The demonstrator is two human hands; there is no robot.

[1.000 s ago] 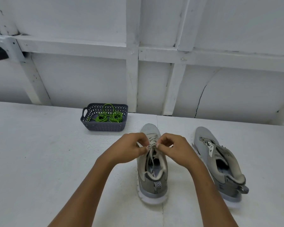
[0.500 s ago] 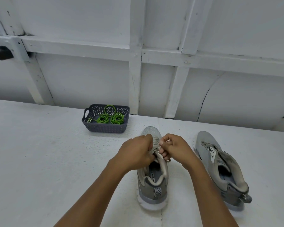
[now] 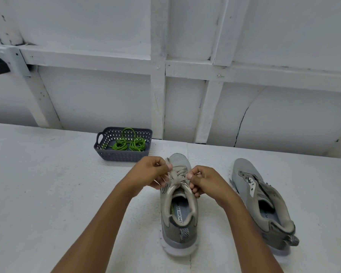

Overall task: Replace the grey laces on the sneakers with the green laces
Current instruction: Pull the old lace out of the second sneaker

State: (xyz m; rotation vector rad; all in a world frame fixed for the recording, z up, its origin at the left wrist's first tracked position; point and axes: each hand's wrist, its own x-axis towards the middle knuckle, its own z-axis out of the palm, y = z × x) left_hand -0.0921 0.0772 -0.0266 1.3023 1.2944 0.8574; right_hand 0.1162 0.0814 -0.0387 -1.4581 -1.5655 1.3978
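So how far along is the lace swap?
Done: nothing green threaded; the coiled green laces lie in the dark perforated plastic basket. In hand: left hand and right hand pinch the flat grey lace on the middle grey mesh sneaker. Left: finishing it, the other grey sneaker, then relacing both.

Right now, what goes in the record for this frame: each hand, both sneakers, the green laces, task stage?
left hand: pinches the grey lace of the near sneaker
right hand: pinches the same lace from the other side
near sneaker: upright on the table, toe pointing away, laced grey
second sneaker: to its right, tipped sideways, untouched
green laces: coiled in the basket, beyond the left hand
stage: grey lace not yet out; no green lace threaded
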